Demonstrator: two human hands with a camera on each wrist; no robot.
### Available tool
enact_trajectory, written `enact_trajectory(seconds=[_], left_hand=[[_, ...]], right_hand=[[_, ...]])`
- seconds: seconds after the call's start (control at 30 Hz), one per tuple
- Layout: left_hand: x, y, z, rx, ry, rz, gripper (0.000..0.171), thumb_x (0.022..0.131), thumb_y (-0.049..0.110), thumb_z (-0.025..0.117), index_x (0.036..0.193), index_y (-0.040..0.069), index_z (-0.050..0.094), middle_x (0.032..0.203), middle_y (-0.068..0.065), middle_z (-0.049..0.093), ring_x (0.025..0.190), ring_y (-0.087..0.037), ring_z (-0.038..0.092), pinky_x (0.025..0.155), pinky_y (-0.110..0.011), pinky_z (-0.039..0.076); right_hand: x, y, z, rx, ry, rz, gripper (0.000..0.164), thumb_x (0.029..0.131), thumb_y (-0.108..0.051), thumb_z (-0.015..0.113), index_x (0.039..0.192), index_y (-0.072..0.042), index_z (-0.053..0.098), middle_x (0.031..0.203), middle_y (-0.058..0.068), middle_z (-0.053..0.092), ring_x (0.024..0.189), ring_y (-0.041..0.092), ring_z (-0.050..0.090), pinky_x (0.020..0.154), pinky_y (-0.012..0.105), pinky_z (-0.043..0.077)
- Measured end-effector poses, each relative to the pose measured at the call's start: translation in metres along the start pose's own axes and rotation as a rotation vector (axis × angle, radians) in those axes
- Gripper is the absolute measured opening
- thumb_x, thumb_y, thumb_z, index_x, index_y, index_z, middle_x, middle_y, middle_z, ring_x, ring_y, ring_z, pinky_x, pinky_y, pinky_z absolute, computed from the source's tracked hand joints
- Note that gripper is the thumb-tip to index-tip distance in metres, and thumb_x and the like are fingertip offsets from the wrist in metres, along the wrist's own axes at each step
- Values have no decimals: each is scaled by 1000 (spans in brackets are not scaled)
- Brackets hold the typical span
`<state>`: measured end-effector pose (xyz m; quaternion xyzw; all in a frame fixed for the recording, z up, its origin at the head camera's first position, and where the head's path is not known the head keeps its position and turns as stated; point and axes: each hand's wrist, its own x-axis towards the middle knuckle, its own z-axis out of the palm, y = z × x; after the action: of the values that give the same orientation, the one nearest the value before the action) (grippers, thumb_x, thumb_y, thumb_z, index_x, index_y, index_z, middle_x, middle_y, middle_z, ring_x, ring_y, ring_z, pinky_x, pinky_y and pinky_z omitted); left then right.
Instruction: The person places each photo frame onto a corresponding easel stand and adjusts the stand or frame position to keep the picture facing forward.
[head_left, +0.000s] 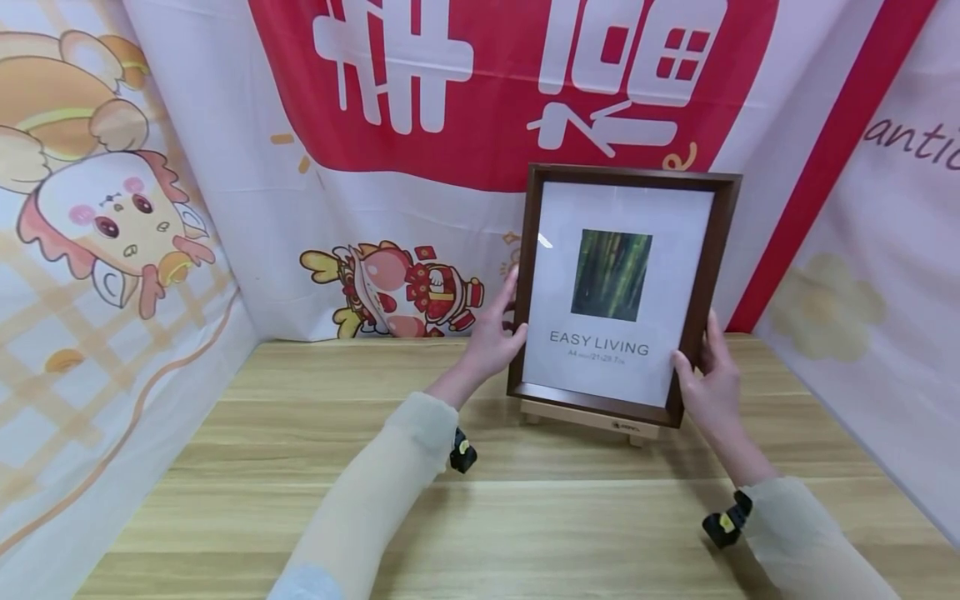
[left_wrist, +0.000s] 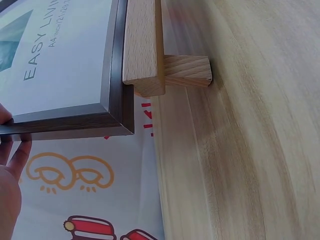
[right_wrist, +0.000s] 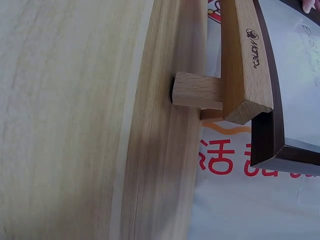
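A dark brown picture frame (head_left: pixel 723 217) stands upright, leaning slightly back, with a white sheet reading "EASY LIVING" and a green bamboo picture. Its bottom edge rests on the ledge of a small wooden easel (head_left: pixel 577 414); the rest of the easel is hidden behind it. My left hand (head_left: pixel 491 340) grips the frame's left side, thumb at the front edge and fingers going behind. On the opposite side, lower down, my right hand (head_left: pixel 712 387) holds the frame the same way. The left wrist view shows the frame's corner (left_wrist: pixel 117 117) overhanging the ledge end (left_wrist: pixel 142 45).
The easel stands on a wood-grain table (head_left: pixel 300 467), near its back edge. Behind hangs a white and red printed cloth (head_left: pixel 420 200), with more printed cloth on the left (head_left: pixel 112 333) and right sides (head_left: pixel 862 275). A small black camera sits at each wrist.
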<state>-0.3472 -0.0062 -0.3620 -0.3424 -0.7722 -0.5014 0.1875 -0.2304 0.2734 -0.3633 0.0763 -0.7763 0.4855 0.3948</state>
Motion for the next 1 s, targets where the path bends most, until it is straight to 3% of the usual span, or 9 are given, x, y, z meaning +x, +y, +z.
enact_trajectory(seconds=[0.17, 0.3, 0.47, 0.57, 0.73, 0.8, 0.93, 1.0], left_hand=[[1, -2, -1, 1, -4, -36, 92, 87, -8, 62, 158, 23, 11, 159, 6, 18, 125, -30, 50, 65, -24, 56], [1, -4, -1, -7, -3, -53, 93, 87, -8, 62, 158, 24, 11, 159, 6, 17, 124, -30, 51, 58, -26, 56], [0, -7, 0, -70, 7, -98, 88, 89, -6, 61, 157, 24, 15, 159, 3, 22, 125, -30, 50, 82, -35, 57], [-7, -10, 0, -166, 9, -157, 84, 90, -2, 63, 157, 23, 18, 158, -3, 25, 128, -30, 46, 97, -43, 48], [-29, -17, -7, -265, 9, -223, 87, 88, 1, 68, 156, 23, 17, 157, -9, 26, 132, -31, 41, 103, -51, 40], [-39, -20, -8, -269, -2, -234, 91, 86, 3, 70, 156, 25, 17, 156, -10, 28, 132, -34, 41, 103, -54, 40], [-56, -22, -5, -272, -64, -267, 95, 84, 4, 73, 155, 29, 15, 154, -14, 29, 130, -39, 42, 100, -59, 40], [-64, -22, 0, -267, -107, -292, 98, 84, 4, 73, 155, 32, 13, 154, -16, 28, 129, -41, 42, 100, -59, 41]], right_hand=[[3, 4, 0, -17, -53, 35, 78, 86, 15, 60, 153, -8, 28, 143, 20, 47, 111, 15, 57, 87, 11, 46], [6, 21, 1, -27, -84, 72, 83, 88, 13, 60, 156, -19, 24, 147, 14, 45, 115, 21, 56, 87, 11, 46], [9, 40, 0, -22, -112, 84, 84, 89, 10, 61, 156, -18, 20, 150, 15, 40, 122, 23, 52, 91, 12, 45], [6, 41, -7, -13, -169, 121, 86, 91, 3, 63, 157, -19, 12, 157, 12, 27, 134, 29, 41, 101, 24, 43], [-9, 34, -21, 48, -249, 193, 91, 93, -5, 63, 157, -27, 2, 162, 8, 11, 141, 35, 25, 110, 54, 31], [-17, 32, -26, 71, -258, 222, 93, 93, -5, 64, 157, -30, -1, 162, 11, 11, 141, 37, 25, 111, 50, 32], [-35, 33, -30, 68, -273, 287, 99, 92, -7, 66, 156, -32, -5, 159, 18, 12, 138, 42, 29, 106, 26, 38], [-43, 34, -29, 78, -284, 317, 101, 92, -8, 67, 156, -31, -7, 158, 20, 12, 137, 46, 29, 104, 23, 39]])
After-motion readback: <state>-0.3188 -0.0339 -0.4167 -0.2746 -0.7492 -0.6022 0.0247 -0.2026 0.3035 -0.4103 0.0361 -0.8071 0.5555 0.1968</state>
